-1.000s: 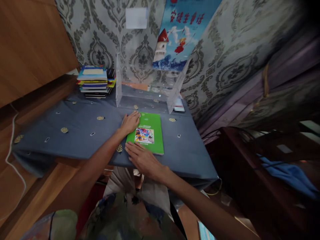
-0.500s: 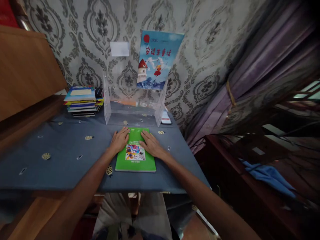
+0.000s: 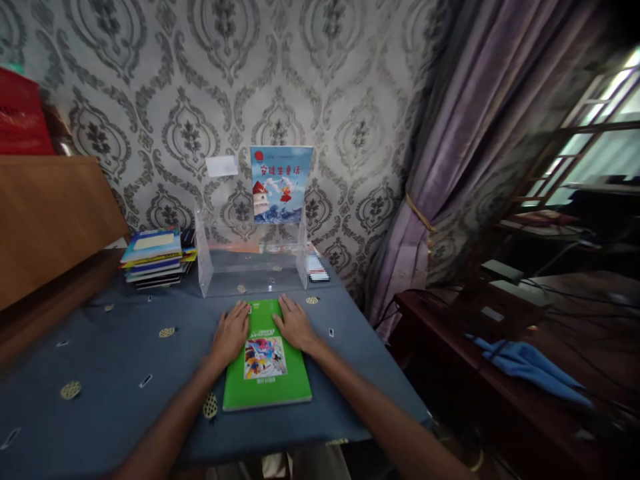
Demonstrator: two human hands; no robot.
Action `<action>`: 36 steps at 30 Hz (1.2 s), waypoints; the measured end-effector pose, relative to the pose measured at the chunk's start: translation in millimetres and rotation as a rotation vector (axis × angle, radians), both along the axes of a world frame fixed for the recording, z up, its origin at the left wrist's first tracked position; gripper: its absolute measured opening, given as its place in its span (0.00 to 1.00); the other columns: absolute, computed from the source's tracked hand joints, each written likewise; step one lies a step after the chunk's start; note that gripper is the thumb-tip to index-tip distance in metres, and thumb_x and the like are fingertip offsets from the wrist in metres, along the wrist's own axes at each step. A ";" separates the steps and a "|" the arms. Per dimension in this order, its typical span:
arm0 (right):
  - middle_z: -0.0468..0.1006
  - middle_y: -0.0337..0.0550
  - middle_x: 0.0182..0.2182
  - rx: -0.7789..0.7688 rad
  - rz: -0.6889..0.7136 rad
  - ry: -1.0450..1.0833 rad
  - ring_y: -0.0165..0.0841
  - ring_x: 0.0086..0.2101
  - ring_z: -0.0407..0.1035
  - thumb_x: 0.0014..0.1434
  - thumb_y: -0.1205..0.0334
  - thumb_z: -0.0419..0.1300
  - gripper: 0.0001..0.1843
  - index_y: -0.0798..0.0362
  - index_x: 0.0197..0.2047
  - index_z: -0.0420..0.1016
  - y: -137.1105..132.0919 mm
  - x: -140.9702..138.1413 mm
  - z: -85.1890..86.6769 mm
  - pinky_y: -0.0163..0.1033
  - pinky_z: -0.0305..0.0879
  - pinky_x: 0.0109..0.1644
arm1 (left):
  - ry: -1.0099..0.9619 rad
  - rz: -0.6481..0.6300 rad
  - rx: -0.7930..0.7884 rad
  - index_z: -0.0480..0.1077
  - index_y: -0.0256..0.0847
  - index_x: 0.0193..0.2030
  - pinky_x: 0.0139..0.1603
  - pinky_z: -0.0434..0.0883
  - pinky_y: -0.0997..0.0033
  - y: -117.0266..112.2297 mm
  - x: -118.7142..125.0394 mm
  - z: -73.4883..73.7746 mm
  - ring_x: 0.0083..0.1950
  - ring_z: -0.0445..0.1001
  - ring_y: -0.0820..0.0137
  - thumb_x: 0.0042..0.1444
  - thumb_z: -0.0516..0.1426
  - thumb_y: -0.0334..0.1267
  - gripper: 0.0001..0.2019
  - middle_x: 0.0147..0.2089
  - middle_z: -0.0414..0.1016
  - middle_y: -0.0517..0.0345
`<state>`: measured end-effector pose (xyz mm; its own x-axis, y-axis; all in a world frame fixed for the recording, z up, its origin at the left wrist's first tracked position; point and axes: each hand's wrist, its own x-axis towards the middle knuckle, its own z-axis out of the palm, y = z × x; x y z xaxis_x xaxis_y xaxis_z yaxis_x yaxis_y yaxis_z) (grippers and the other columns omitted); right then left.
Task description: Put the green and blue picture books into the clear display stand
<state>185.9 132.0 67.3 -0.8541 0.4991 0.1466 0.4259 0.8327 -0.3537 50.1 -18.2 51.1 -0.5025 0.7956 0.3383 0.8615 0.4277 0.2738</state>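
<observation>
A second ago the right hand (image 3: 295,327) lay at the near edge of the green book (image 3: 265,373); now it rests on the book's far right corner, as it did half a second ago. The left hand (image 3: 231,333) keeps its place on the far left corner. The book, skewed a second ago, now lies nearly square to the table edge, and the view has lifted to take in more wall and curtain (image 3: 450,167).

The green book is a thin, glossy paperback, rectangular, with a bright cartoon panel at its middle. It lies flat on a blue-grey tablecloth (image 3: 100,373) dotted with small gold rounds. At 12 o'clock from it stands a clear acrylic stand (image 3: 250,267) with two upright side walls, and a blue picture book (image 3: 281,183) is propped upright on it against damask wallpaper. At 10 o'clock sits a stack of books (image 3: 155,257), flat and many-coloured. A smooth wooden board (image 3: 50,220) lies further off at 9 o'clock.

Both hands lie palm down with fingers stretched out and slightly apart, pointing toward 12 o'clock, gripping nothing. Both forearms reach in from 6 o'clock, converging on the book.
</observation>
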 end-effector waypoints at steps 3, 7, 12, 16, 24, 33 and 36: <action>0.54 0.56 0.70 0.009 0.000 -0.002 0.43 0.69 0.49 0.69 0.55 0.46 0.32 0.61 0.71 0.56 -11.7 15.0 1.6 0.51 0.46 0.71 | 0.044 -0.007 0.006 0.68 0.39 0.64 0.67 0.63 0.48 -11.2 11.9 -6.1 0.70 0.63 0.60 0.66 0.43 0.32 0.23 0.68 0.66 0.47; 0.52 0.56 0.71 -0.021 -0.012 -0.020 0.43 0.70 0.45 0.68 0.56 0.47 0.33 0.64 0.71 0.55 -33.2 39.0 4.5 0.52 0.45 0.72 | 0.089 -0.023 0.031 0.67 0.39 0.64 0.66 0.65 0.47 -29.9 32.0 -16.1 0.69 0.64 0.60 0.67 0.42 0.31 0.24 0.67 0.67 0.46; 0.56 0.55 0.70 -0.062 0.056 0.031 0.43 0.70 0.47 0.67 0.57 0.48 0.31 0.62 0.70 0.58 -48.1 73.9 7.3 0.55 0.45 0.73 | 0.053 -0.072 0.059 0.67 0.40 0.64 0.66 0.66 0.45 -49.8 45.0 -22.5 0.70 0.64 0.60 0.67 0.42 0.31 0.24 0.68 0.66 0.48; 0.60 0.52 0.69 -0.126 0.259 0.110 0.41 0.69 0.51 0.69 0.54 0.49 0.29 0.56 0.69 0.62 -48.0 120.6 9.4 0.53 0.49 0.72 | 0.051 -0.218 0.119 0.65 0.47 0.67 0.66 0.67 0.55 -81.5 39.9 -29.8 0.69 0.64 0.65 0.66 0.44 0.33 0.24 0.69 0.65 0.53; 0.50 0.46 0.72 -0.181 0.499 0.072 0.39 0.70 0.46 0.64 0.63 0.54 0.37 0.44 0.74 0.48 -50.0 193.4 11.4 0.56 0.43 0.73 | 0.138 -0.446 0.036 0.37 0.58 0.76 0.67 0.66 0.56 -168.5 50.0 -23.8 0.71 0.62 0.63 0.57 0.47 0.24 0.43 0.73 0.55 0.57; 0.59 0.55 0.68 -0.063 0.317 0.093 0.47 0.68 0.52 0.58 0.64 0.59 0.34 0.46 0.69 0.63 -70.0 173.6 -17.5 0.63 0.49 0.70 | 0.091 -0.457 -0.096 0.31 0.56 0.76 0.69 0.61 0.46 -174.0 65.5 -25.4 0.72 0.57 0.51 0.54 0.63 0.37 0.52 0.76 0.46 0.48; 0.69 0.55 0.63 -0.077 0.343 0.222 0.48 0.67 0.55 0.60 0.57 0.61 0.28 0.45 0.64 0.70 -68.8 175.1 -15.8 0.63 0.51 0.68 | -0.001 -0.459 0.048 0.43 0.55 0.75 0.69 0.61 0.48 -173.7 55.7 -39.4 0.72 0.57 0.51 0.56 0.63 0.46 0.45 0.75 0.51 0.47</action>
